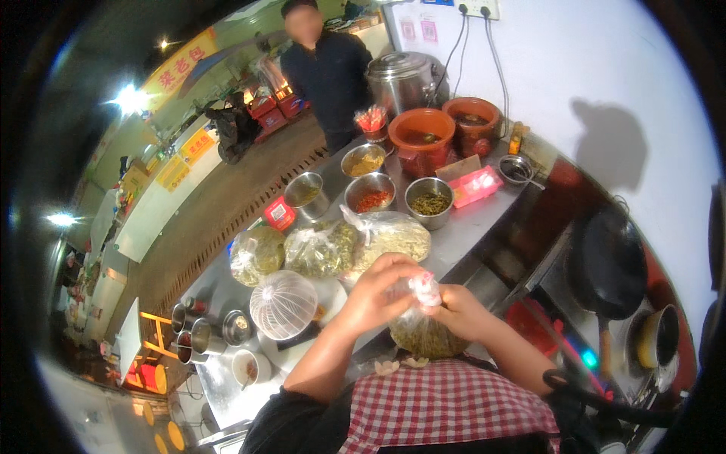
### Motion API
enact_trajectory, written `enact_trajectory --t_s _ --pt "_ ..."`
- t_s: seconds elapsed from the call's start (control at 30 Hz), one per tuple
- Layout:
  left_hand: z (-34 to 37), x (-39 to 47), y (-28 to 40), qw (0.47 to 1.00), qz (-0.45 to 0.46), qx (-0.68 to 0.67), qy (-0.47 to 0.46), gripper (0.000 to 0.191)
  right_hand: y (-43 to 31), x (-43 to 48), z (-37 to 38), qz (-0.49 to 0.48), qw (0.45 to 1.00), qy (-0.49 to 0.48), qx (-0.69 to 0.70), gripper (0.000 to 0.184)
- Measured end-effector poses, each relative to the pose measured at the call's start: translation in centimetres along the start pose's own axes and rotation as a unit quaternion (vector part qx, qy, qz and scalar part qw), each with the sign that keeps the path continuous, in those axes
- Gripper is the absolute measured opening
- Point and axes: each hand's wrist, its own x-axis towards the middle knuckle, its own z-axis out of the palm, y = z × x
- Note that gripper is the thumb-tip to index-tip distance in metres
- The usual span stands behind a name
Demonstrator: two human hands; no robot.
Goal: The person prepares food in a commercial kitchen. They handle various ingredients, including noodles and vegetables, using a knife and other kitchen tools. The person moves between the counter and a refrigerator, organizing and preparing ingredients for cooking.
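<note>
In front of my apron is a clear plastic bag filled with chopped greenish food. Its twisted neck stands upright between my hands, with pink at the tip. My right hand pinches this neck from the right side. From the left, my left hand curls its fingers and thumb about the same neck. Just beyond my hands sit three more filled bags: a pale one, a green one and a darker green one. A white mesh dome is left of my left wrist.
Steel pots hold red chopped food, green food and yellowish food. Behind them stand two brown clay pots and a lidded steel urn. A wok is at right. A person stands across the counter.
</note>
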Motion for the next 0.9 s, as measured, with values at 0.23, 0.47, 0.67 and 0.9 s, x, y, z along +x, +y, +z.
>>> enact_trajectory --t_s 0.23,0.47,0.67,0.9 --pt "5.4 2.0 1.7 0.997 0.076 -0.026 0.011 0.038 -1.6 -3.6 -3.6 0.011 0.999 -0.002 -0.038 0.030" --pt "6.8 5.7 -1.1 0.935 -0.167 -0.281 -0.134 0.044 1.0 -4.1 -4.7 0.028 0.971 0.138 -0.194 0.036" --pt "6.5 9.7 -5.5 0.903 -0.138 -0.329 -0.239 0.035 1.3 -2.4 -5.8 0.058 0.940 0.217 -0.257 0.036" --pt "10.3 15.4 -6.9 0.936 -0.009 -0.328 -0.129 0.035 1.1 0.9 -9.3 0.163 0.910 0.277 -0.262 0.038"
